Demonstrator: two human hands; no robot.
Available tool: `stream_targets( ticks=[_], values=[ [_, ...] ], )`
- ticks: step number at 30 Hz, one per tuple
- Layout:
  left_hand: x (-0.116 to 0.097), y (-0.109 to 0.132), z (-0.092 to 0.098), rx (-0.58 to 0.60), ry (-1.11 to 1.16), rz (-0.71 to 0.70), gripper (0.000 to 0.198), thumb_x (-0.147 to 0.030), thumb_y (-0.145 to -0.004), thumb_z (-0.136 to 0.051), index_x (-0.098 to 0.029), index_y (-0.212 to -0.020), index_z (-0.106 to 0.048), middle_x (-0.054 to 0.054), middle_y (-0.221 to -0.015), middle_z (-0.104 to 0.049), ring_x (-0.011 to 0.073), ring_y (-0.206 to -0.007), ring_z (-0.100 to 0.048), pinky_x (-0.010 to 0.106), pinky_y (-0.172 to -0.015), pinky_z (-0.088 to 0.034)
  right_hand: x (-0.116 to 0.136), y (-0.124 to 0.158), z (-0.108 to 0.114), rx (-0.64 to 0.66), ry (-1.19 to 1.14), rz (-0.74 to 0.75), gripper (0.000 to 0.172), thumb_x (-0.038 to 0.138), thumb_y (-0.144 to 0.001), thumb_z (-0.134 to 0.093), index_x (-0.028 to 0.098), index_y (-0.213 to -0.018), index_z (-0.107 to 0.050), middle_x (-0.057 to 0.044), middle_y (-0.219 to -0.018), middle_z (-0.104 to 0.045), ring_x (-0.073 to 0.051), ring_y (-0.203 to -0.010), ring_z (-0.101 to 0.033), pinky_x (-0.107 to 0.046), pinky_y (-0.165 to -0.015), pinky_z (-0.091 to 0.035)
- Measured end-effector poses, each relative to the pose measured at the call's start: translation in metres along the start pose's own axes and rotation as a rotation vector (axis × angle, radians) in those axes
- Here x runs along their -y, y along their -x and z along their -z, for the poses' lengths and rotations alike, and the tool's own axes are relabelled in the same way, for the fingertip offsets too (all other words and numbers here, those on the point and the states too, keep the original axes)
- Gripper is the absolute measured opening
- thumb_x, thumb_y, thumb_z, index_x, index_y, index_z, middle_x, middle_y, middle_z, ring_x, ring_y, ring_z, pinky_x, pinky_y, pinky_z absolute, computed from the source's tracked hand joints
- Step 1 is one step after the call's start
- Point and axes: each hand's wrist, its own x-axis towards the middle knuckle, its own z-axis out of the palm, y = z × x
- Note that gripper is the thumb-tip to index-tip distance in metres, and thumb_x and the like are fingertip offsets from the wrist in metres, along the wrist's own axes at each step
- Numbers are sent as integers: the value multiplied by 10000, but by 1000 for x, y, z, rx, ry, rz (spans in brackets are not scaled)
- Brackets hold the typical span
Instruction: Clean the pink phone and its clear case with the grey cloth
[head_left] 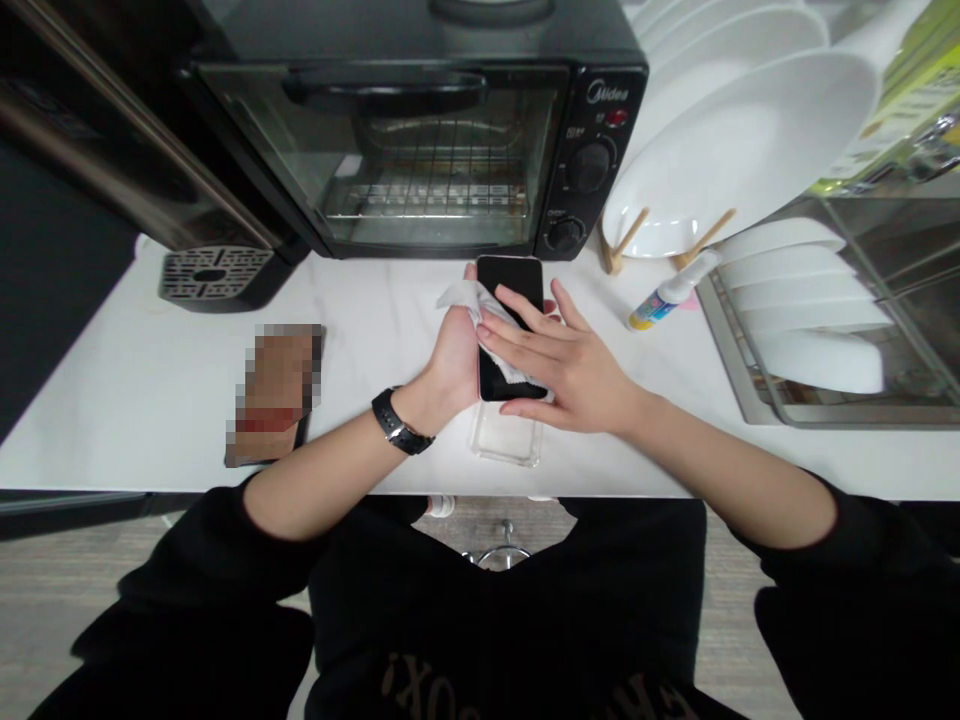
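A smartphone (517,275) with a black screen lies in my left hand (453,362), just above the white counter. My left fingers curl beneath and around it, and several fingertips show past its edges. On the screen is a crumpled white wipe (459,293), partly covered by my right hand (576,368). My right fingers are stretched out and somewhat spread, pressing the wipe flat against the glass. Just under the phone's near end, a clear phone case (506,440) rests on the counter. A small spray bottle (667,292) with a white top is off to the right.
A black toaster oven (450,150) stands behind my hands. At the left are a coffee-machine-like drip tray (217,275) and a flat, blurred-out object (274,395). White plates (742,150) lean in a wooden rack, beside a metal-rimmed basin (739,385) holding white dishes.
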Motion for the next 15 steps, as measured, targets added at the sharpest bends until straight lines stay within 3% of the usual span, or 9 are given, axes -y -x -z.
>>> stream_targets(
  ticks=[5,11,15],
  values=[
    [-24,1,8,10,14,-106,629,-720,-1081,-386,-267,-1319,-751,55,-979,-861,291,-1100,-823,384,-977,-646,-2,1,3,41,5,100,626,597,-1101,-547,286,-1643,-506,-8,-1637,-643,-266,-1700,-356,-604,-1476,-97],
    [-27,2,-1,8,10,-109,782,-763,-1076,-307,-190,-1357,-760,115,-1068,-864,347,-1208,-787,432,-1044,-631,-15,5,10,-32,22,-61,479,546,-1119,-511,387,-1562,-598,63,-1585,-686,-296,-1688,-383,-717,-1449,-92],
    [-22,3,-9,49,-4,-84,777,-720,-1110,-258,-183,-1377,-753,100,-1074,-858,326,-1189,-801,442,-1005,-658,-25,7,14,-110,87,-153,535,536,-1120,-501,391,-1635,-515,39,-1626,-651,-338,-1698,-362,-774,-1420,-98]
  ],
)
